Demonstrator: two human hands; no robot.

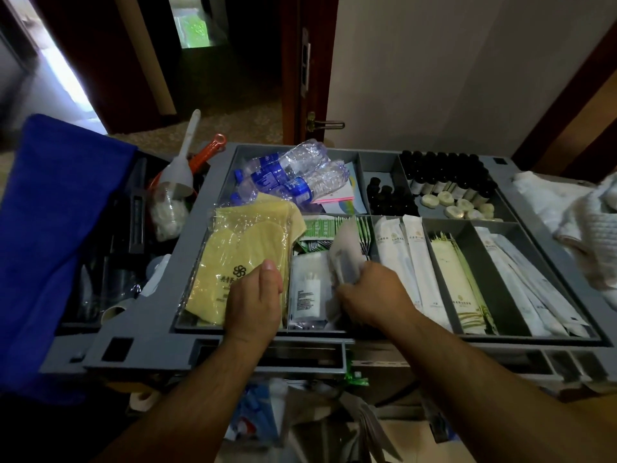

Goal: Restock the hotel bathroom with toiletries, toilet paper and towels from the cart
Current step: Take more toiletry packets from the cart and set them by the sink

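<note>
Fingers of the left hand (255, 297) are hidden under it, and towels (582, 215) run off the right edge.

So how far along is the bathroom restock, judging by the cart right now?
Early. Nothing shows as delivered; the bathroom is out of view. In hand: the right hand grips white sachets held above the cart tray, the left hand rests on a yellow pack. Left to do: small bottles, soaps and towels all sit on the cart.
</note>
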